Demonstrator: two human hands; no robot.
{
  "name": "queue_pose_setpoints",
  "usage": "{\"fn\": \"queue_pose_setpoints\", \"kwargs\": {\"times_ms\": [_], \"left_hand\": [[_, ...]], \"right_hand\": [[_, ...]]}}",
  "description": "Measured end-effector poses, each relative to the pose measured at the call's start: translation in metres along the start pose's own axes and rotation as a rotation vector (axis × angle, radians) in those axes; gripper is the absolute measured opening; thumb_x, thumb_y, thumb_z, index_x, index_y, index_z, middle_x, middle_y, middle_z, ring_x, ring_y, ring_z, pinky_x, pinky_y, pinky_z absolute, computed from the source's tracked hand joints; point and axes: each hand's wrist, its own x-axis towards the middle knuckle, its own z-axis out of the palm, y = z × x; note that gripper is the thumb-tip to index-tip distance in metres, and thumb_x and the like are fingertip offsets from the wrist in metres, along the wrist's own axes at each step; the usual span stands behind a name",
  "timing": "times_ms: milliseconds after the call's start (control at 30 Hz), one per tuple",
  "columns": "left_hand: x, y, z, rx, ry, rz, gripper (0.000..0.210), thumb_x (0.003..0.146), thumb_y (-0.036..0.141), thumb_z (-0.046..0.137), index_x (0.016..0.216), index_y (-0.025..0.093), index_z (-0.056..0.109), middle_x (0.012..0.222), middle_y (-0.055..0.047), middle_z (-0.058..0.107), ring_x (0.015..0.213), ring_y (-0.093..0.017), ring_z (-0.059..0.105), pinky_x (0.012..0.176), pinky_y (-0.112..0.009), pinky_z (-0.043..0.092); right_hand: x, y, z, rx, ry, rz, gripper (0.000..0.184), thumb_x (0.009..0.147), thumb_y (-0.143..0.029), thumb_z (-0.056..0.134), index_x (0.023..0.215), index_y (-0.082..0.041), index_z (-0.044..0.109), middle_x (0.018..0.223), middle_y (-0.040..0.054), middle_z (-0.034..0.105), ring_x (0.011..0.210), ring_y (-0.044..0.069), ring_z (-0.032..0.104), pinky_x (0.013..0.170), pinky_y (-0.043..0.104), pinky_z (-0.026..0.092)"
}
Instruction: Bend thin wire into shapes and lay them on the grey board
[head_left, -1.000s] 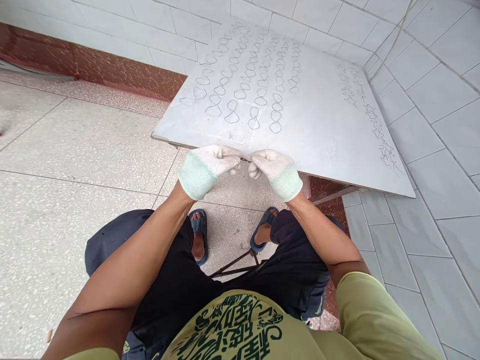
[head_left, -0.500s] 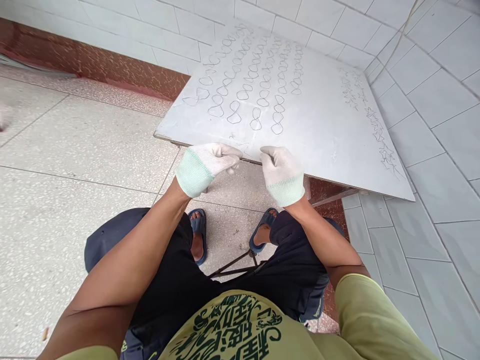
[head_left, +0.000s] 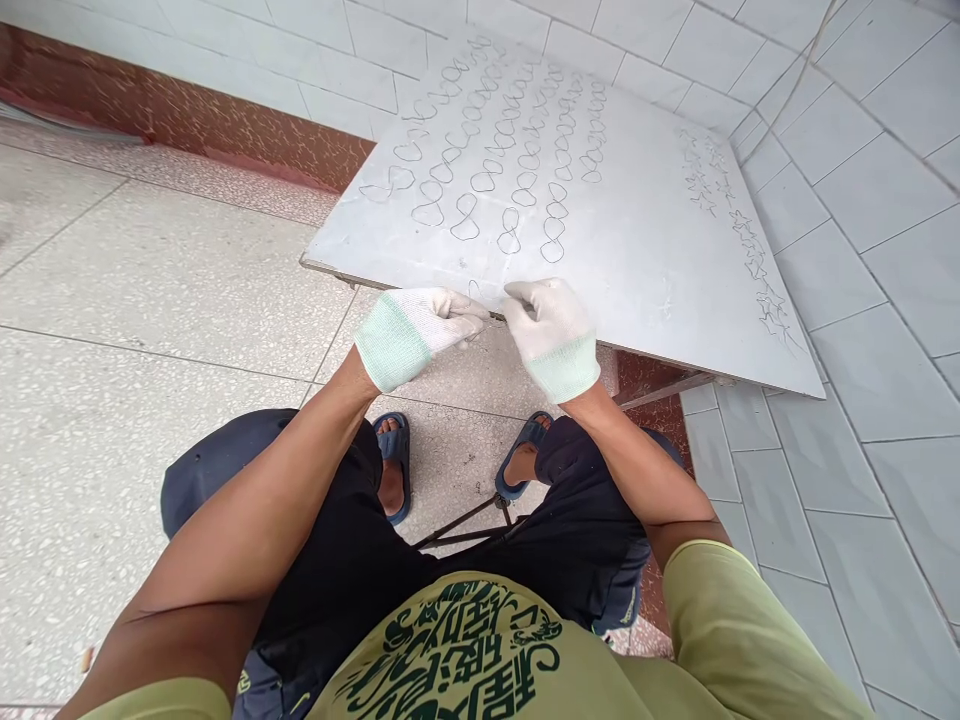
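Note:
My left hand [head_left: 433, 325], in a white glove with a mint-green cuff, is closed in a pinch just over the near edge of a grey-white board [head_left: 637, 260]. A thin dark wire loop [head_left: 474, 289] shows at its fingertips. Close by on the right, my right hand [head_left: 550, 320], gloved the same way, has its thumb and fingers pinched together; what lies between them is too fine to see. Beyond both hands, several rows of thin wire figure-eight shapes [head_left: 555, 222] cover the board's left half. Thin star-shaped pieces [head_left: 772, 310] line its right side.
Tiled walls [head_left: 885, 300] border the board behind and to the right. Below it are a support bar [head_left: 664, 390] and the speckled floor [head_left: 150, 290]. My sandalled feet [head_left: 394, 465] stand under the near edge, with a thin metal frame [head_left: 465, 525] between my legs.
My right hand has moved left, narrowing the gap to my left hand, which has shifted slightly right. A small wire loop now shows above the left fingertips. The view has shifted a little.

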Motion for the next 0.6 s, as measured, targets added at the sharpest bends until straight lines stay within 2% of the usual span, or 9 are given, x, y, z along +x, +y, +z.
{"fn": "queue_pose_setpoints", "kwargs": {"times_ms": [167, 300, 400, 600], "left_hand": [[0.002, -0.009, 0.005, -0.036, -0.019, 0.011, 0.025, 0.09, 0.044, 0.094, 0.087, 0.02, 0.089, 0.071, -0.007, 0.081, 0.064, -0.019, 0.074, 0.057, -0.026, 0.059], [0.0, -0.017, 0.004, -0.096, 0.029, -0.013, 0.037, 0.091, 0.055, 0.094, 0.09, 0.018, 0.091, 0.077, -0.01, 0.085, 0.064, -0.018, 0.073, 0.054, -0.026, 0.056], [-0.002, -0.02, 0.004, -0.129, 0.071, -0.041, 0.044, 0.091, 0.061, 0.093, 0.096, 0.018, 0.094, 0.081, -0.011, 0.087, 0.058, -0.018, 0.068, 0.049, -0.028, 0.052], [-0.002, -0.018, 0.006, -0.186, 0.097, -0.022, 0.047, 0.086, 0.065, 0.097, 0.087, 0.018, 0.091, 0.077, -0.011, 0.085, 0.059, -0.017, 0.067, 0.05, -0.027, 0.053]], "right_hand": [[0.009, -0.001, -0.007, 0.244, -0.174, 0.105, 0.041, 0.112, -0.036, 0.067, 0.072, -0.027, 0.066, 0.077, 0.0028, 0.065, 0.092, 0.024, 0.066, 0.092, 0.037, 0.055], [0.006, 0.0, -0.002, 0.295, -0.174, 0.159, 0.047, 0.111, -0.04, 0.069, 0.067, -0.026, 0.058, 0.077, 0.0012, 0.063, 0.084, 0.02, 0.062, 0.084, 0.036, 0.052], [0.001, -0.003, 0.0, 0.318, -0.157, 0.19, 0.048, 0.111, -0.035, 0.066, 0.065, -0.027, 0.052, 0.074, 0.0, 0.061, 0.084, 0.019, 0.061, 0.081, 0.034, 0.049], [0.0, -0.006, -0.002, 0.419, -0.164, 0.261, 0.039, 0.108, -0.036, 0.075, 0.071, -0.025, 0.067, 0.08, -0.0004, 0.072, 0.086, 0.019, 0.067, 0.084, 0.033, 0.052]]}}
